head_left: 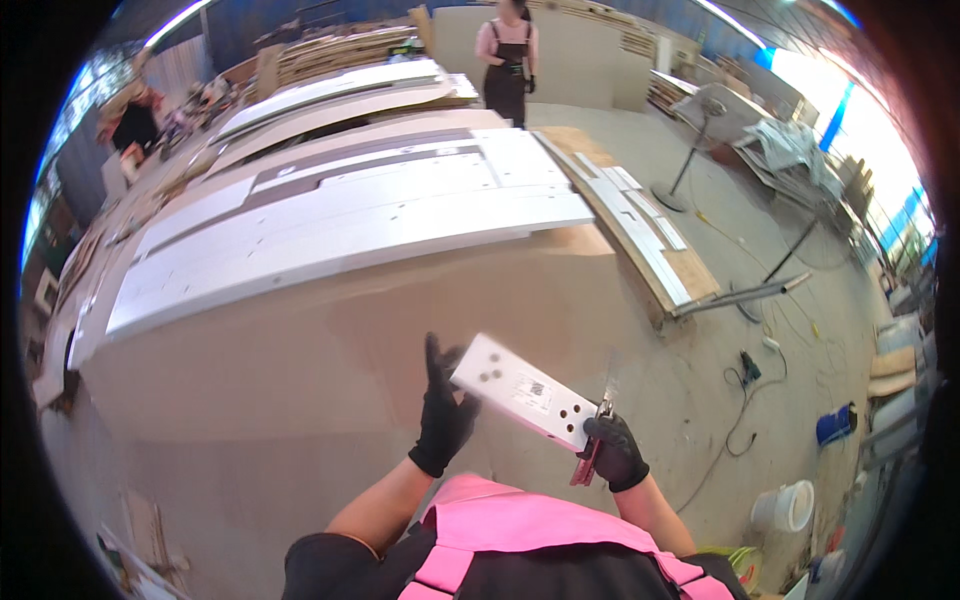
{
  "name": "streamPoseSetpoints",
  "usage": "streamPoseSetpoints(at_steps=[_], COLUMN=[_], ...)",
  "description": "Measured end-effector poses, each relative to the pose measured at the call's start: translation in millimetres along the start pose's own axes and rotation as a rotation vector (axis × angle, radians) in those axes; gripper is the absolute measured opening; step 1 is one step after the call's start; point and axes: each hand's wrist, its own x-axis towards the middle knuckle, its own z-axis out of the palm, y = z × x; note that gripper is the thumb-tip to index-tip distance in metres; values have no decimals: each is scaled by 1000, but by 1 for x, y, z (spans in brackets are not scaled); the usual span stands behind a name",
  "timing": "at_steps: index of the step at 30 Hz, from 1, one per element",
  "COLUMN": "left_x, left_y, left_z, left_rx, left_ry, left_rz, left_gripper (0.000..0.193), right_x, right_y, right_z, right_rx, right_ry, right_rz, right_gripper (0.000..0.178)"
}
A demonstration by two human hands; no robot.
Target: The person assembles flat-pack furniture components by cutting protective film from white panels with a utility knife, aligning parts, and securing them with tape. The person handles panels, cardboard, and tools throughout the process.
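A short white board with round holes near both ends and a printed label in its middle is held out in front of me, tilted down to the right. My right hand, in a black glove, is closed around its lower right end. The same hand also grips a slim tool with a pinkish-red handle and a thin metal blade pointing up; its exact kind is unclear. My left hand, also black-gloved, is at the board's upper left end with fingers spread; the board's corner overlaps part of them, so contact is hard to tell.
Beyond my hands stands a large brown-topped stack carrying long white panels. White strips lie on a wooden board to its right. A person stands behind. On the right are a fan, cables, a blue container and a white bucket.
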Motion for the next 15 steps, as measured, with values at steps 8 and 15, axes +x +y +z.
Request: streamPoseSetpoints(at_steps=[8, 15], left_x=[88, 182], left_y=[-13, -37], left_z=[154, 240], left_rx=[-603, -651], left_ry=[-871, -791], left_rz=[-522, -768], left_gripper=[47, 33], right_x=[40, 118], right_y=[-61, -147], right_z=[-86, -127], right_rx=[63, -109], right_ry=[290, 287], right_rz=[-163, -110], right_gripper=[24, 32])
